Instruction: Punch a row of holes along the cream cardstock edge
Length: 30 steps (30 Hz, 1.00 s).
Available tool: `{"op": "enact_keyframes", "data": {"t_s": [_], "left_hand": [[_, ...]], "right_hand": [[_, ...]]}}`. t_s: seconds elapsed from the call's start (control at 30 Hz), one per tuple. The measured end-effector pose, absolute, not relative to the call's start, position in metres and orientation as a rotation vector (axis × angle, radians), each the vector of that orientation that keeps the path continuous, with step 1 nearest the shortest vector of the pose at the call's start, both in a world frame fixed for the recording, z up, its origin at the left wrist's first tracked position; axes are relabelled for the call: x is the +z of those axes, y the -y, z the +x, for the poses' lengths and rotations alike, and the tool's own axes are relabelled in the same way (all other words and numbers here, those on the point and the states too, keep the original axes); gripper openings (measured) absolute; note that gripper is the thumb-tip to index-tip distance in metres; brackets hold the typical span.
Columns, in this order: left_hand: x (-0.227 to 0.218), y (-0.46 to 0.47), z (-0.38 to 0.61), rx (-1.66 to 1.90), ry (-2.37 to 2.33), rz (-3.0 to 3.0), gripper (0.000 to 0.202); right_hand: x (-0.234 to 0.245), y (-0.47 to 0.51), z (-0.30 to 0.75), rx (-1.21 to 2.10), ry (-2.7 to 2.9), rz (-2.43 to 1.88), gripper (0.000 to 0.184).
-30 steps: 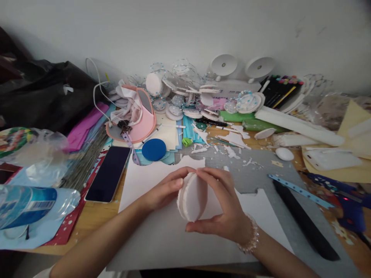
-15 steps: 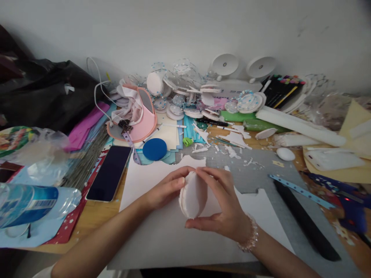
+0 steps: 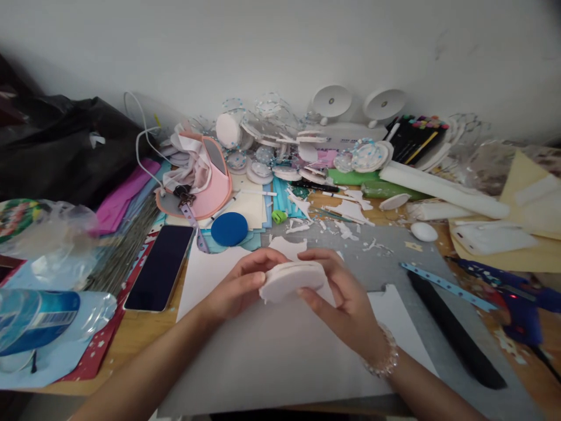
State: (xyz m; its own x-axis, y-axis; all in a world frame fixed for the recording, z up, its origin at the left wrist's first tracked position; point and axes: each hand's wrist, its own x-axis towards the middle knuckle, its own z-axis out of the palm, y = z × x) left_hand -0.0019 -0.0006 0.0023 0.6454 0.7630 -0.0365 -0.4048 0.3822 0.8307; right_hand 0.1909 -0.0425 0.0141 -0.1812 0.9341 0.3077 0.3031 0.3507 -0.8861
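Both hands hold a white foam disc (image 3: 290, 279) above a white foam sheet (image 3: 272, 356) on the desk. The disc is thick, made of stacked round layers, and lies nearly flat with its face up. My left hand (image 3: 239, 285) grips its left edge with curled fingers. My right hand (image 3: 339, 292), with a bead bracelet at the wrist, pinches the right edge between thumb and fingers.
A black phone (image 3: 160, 266) lies left of the sheet, a blue round pad (image 3: 229, 228) and a pink visor (image 3: 205, 181) behind it. A plastic bottle (image 3: 30, 318) lies far left. A blue glue gun (image 3: 517, 298), a black strip (image 3: 451, 330) and foam scraps sit right.
The disc has been turned from standing on edge to lying nearly flat, and both hands have shifted slightly up and left with it.
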Motion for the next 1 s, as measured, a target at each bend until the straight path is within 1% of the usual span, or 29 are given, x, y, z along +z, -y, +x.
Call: {"op": "enact_keyframes", "data": {"t_s": [0.1,0.13,0.17,0.27,0.33,0.63,0.83,1.0], "left_hand": [[0.003,0.001,-0.003,0.849,-0.486,1.084,0.053],[0.003,0.001,-0.002,0.87,-0.498,1.155,0.05],[0.004,0.001,-0.002,0.888,-0.519,1.226,0.045],[0.007,0.002,0.0,0.929,-0.603,1.373,0.017],[0.007,0.002,0.001,0.924,-0.627,1.407,0.01],[0.007,0.001,0.001,0.9,-0.607,1.385,0.018],[0.006,0.002,0.001,0.846,-0.645,1.365,0.007],[0.006,0.003,0.0,0.754,-0.695,1.317,0.017]], "right_hand": [[0.017,0.042,0.193,0.789,1.697,-1.096,0.014],[0.019,0.042,0.193,0.774,1.714,-1.097,0.013],[0.02,0.042,0.194,0.762,1.73,-1.095,0.013],[0.024,0.041,0.195,0.739,1.754,-1.078,0.015],[0.026,0.042,0.197,0.719,1.758,-1.054,0.016],[0.032,0.046,0.199,0.639,1.803,-1.066,0.017],[0.034,0.046,0.199,0.63,1.791,-1.057,0.015],[0.03,0.044,0.197,0.702,1.815,-1.075,0.009]]}}
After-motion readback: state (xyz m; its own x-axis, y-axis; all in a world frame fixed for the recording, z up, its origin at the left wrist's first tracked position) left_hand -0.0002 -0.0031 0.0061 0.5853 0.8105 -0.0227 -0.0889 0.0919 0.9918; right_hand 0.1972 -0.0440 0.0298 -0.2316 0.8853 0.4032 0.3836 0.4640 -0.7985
